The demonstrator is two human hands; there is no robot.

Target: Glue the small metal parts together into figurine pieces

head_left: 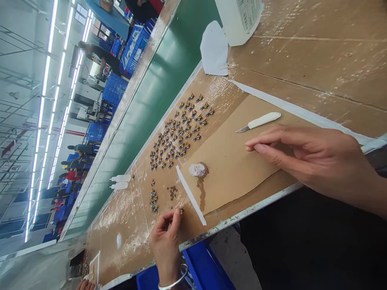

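My left hand [167,238], with a silver bangle at the wrist, is at the table's near edge. Its thumb and finger pinch a small gold-coloured metal piece [181,210]. My right hand [314,157] hovers over the brown board [232,161], thumb and fingertips pressed together; whether anything tiny is between them I cannot make out. Beyond its fingertips lies a white-handled knife [263,120]. A small clear jar [197,170] stands on the board beside a wet streak. Many small blue-and-gold pieces [181,131] are spread in rows, and a smaller group [153,201] lies nearer my left hand.
Small dark beads [172,192] lie near the left hand. Two white squeeze bottles [121,178] lie at the far side by a green belt [169,52]. A white jug [242,20] stands at the top. Blue bins [208,266] sit below the edge. Other people work beyond; another person's hand [86,285] shows bottom left.
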